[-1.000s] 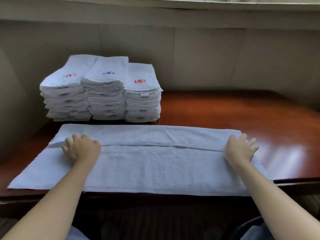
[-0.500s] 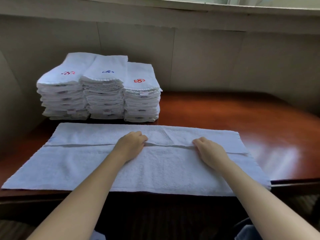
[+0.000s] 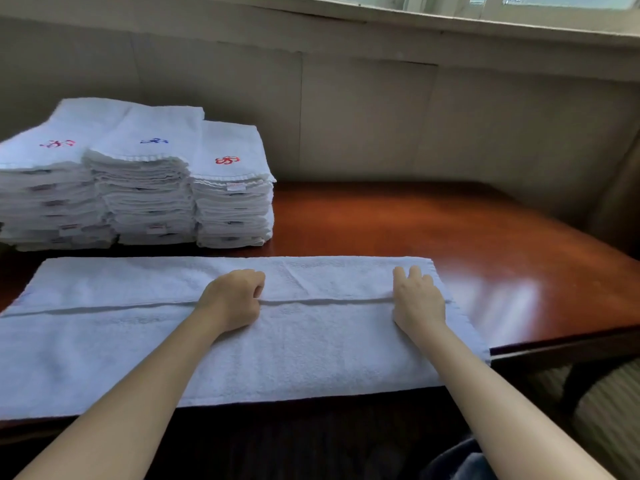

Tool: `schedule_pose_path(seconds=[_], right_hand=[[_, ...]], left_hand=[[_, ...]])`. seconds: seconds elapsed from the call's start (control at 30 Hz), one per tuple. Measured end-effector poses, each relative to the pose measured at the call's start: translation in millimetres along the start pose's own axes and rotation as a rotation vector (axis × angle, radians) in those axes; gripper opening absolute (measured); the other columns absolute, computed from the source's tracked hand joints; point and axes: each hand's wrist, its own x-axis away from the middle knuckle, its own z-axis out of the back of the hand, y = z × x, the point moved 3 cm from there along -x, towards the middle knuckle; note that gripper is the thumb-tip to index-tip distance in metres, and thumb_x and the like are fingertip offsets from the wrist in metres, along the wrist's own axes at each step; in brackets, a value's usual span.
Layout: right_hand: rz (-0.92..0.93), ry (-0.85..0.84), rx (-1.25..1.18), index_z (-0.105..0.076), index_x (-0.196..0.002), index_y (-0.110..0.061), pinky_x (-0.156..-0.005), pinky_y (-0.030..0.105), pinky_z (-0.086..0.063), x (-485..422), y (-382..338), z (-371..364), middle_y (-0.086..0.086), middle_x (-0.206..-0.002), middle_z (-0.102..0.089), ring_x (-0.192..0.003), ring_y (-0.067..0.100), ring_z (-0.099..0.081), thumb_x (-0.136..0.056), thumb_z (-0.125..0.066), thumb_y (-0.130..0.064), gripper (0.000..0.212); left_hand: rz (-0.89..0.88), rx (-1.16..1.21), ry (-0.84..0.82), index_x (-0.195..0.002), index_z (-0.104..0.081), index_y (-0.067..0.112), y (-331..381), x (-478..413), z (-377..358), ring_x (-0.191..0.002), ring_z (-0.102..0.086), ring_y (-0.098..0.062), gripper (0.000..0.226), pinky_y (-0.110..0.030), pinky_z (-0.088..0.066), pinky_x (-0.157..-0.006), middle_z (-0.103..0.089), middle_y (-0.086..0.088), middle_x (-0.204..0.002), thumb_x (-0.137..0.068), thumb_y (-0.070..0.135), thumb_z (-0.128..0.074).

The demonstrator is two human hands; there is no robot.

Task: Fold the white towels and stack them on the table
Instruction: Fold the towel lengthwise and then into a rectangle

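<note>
Head view, single moment. Far left, at the back of the desk point(image 3: 398, 223): three stacks of folded towels point(image 3: 138, 188) side by side, touching one another and close to the wall point(image 3: 363, 116). Top towels carry small embroidered marks: red on the left stack, blue on the middle, red on the right.

In front of the stacks, not touching them: one white towel point(image 3: 311, 355) lies flat along the near edge of the desk, long side running left to right. Its far strip is folded over toward the person; the folded edge forms a straight line across the cloth.

Left hand point(image 3: 232, 299): rests on that folded edge near mid-towel, fingers curled together into a loose fist, thumb side at the edge. Cannot tell whether any cloth is pinched.

Right hand point(image 3: 417, 299): palm down on the same edge near the towel's right end, fingers extended and slightly apart, pressing flat, gripping nothing.

Right of the towel: bare glossy desk.
</note>
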Motion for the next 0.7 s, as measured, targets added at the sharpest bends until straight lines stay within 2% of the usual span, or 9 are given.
schedule_pose_path(seconds=[0.03,0.13,0.27,0.33,0.4,0.53,0.6,0.63,0.7], right_hand=[[-0.023,-0.006,0.012,-0.041,-0.106,-0.015,-0.064,0.03,-0.033,-1,5,0,0.007,-0.112,-0.046,-0.099,0.028,-0.049,-0.081,-0.044,0.003,0.031],[-0.134,-0.016,-0.011,-0.036,-0.09,-0.016,-0.062,0.029,-0.034,-2,25,3,0.007,-0.113,-0.048,-0.096,0.028,-0.057,-0.085,-0.045,0.003,0.022],[-0.258,0.015,-0.069,-0.04,-0.077,-0.01,-0.058,0.029,-0.037,-5,37,4,0.012,-0.112,-0.049,-0.086,0.029,-0.063,-0.086,-0.046,0.009,0.022],[-0.279,-0.059,-0.058,-0.056,-0.094,-0.007,-0.059,0.03,-0.039,-7,31,6,0.014,-0.119,-0.049,-0.092,0.03,-0.063,-0.086,-0.049,0.008,0.019],[-0.29,-0.15,-0.034,-0.058,-0.113,-0.006,-0.059,0.032,-0.039,-9,25,6,0.014,-0.124,-0.047,-0.1,0.03,-0.061,-0.086,-0.052,0.004,0.029],[-0.254,-0.229,0.007,-0.057,-0.115,-0.013,-0.068,0.032,-0.037,-14,3,19,0.011,-0.124,-0.046,-0.107,0.031,-0.053,-0.088,-0.049,-0.007,0.028],[-0.157,-0.167,0.024,-0.058,-0.1,-0.016,-0.075,0.032,-0.035,-18,-21,25,0.008,-0.117,-0.047,-0.095,0.029,-0.05,-0.087,-0.047,-0.009,0.018],[-0.086,-0.11,0.012,-0.056,-0.093,-0.016,-0.079,0.033,-0.036,-19,-37,28,0.008,-0.116,-0.047,-0.091,0.028,-0.048,-0.087,-0.047,-0.01,0.012],[0.09,-0.015,-0.052,-0.057,-0.102,-0.013,-0.093,0.04,-0.037,-22,-74,28,0.011,-0.123,-0.047,-0.108,0.033,-0.047,-0.094,-0.044,-0.019,0.016]], left_hand=[[0.008,0.026,-0.012,-0.066,-0.037,0.022,1,-1,-1,-0.069,-0.044,-0.017,0.023,-0.026,-0.026,-0.051,-0.049,0.006,-0.071,-0.07,0.001,-0.044],[-0.006,0.074,-0.005,-0.071,-0.046,0.02,7,-1,-2,-0.071,-0.044,-0.015,0.022,-0.026,-0.029,-0.054,-0.047,0.01,-0.069,-0.071,-0.002,-0.047],[-0.125,0.158,0.075,-0.078,-0.061,0.009,19,2,-6,-0.071,-0.043,-0.016,0.024,-0.026,-0.032,-0.061,-0.043,0.008,-0.067,-0.072,-0.011,-0.048],[-0.134,0.191,0.081,-0.079,-0.065,0.006,22,2,-6,-0.072,-0.045,-0.017,0.028,-0.026,-0.035,-0.062,-0.047,0.004,-0.071,-0.071,-0.014,-0.047],[-0.106,0.244,0.081,-0.079,-0.068,0.006,21,4,-5,-0.073,-0.049,-0.016,0.031,-0.026,-0.04,-0.064,-0.052,0.002,-0.073,-0.071,-0.015,-0.047],[0.032,0.413,0.043,-0.08,-0.075,0.015,15,6,-2,-0.075,-0.053,-0.012,0.028,-0.024,-0.042,-0.069,-0.056,0.007,-0.079,-0.08,-0.004,-0.054],[0.094,0.401,0.063,-0.091,-0.074,0.018,7,7,2,-0.088,-0.057,-0.013,0.021,-0.028,-0.045,-0.079,-0.06,0.005,-0.094,-0.089,0.01,-0.055],[0.126,0.335,0.077,-0.105,-0.071,0.018,0,8,4,-0.1,-0.057,-0.015,0.023,-0.03,-0.045,-0.088,-0.061,0.003,-0.109,-0.093,0.017,-0.051],[0.237,0.161,0.037,-0.133,-0.053,0.02,-20,11,6,-0.126,-0.045,-0.019,0.037,-0.032,-0.036,-0.104,-0.047,-0.001,-0.141,-0.099,0.03,-0.041]])
